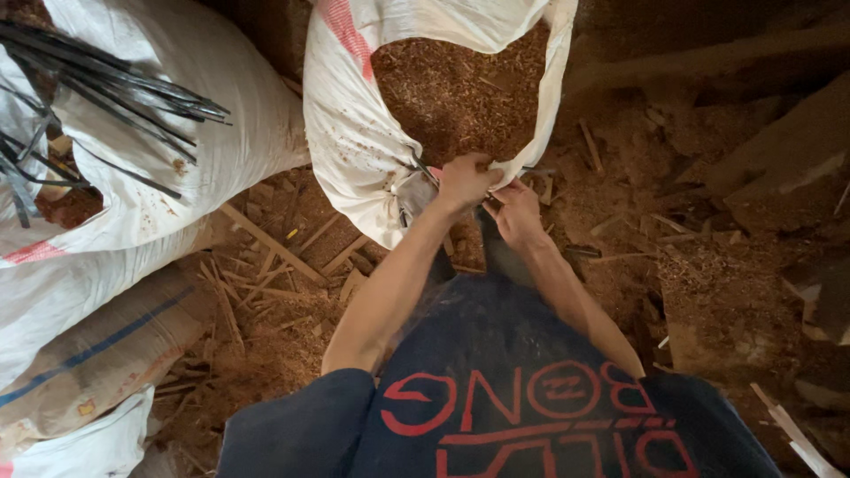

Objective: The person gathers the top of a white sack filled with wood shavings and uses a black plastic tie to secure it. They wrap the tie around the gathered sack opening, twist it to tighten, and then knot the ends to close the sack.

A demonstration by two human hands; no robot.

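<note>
Two bare arms reach forward and down from the person's dark shirt (496, 398), converging at the near rim of a sack (354, 133); the left hand (465, 181) is curled into a fist, knuckles up, clamped on a gathered fold of the sack's white woven cloth at the rim; the right hand (515, 212) sits just beside and slightly below it, fingers bent and pinching the rim's edge, the two hands almost touching; the left forearm runs diagonally up from the lower left, the right one from the lower right; the sack stands ahead of the person, its mouth open and facing up toward the camera, filled nearly to the top with reddish-brown sawdust (460, 88); its long axis runs away from the person, leaning slightly left; a red stripe marks its far left side; closed sacks (177, 133) lie to the left, one bearing a bundle of dark strips (106, 88); wood scraps (266, 257) litter the dusty floor (708, 265)
</note>
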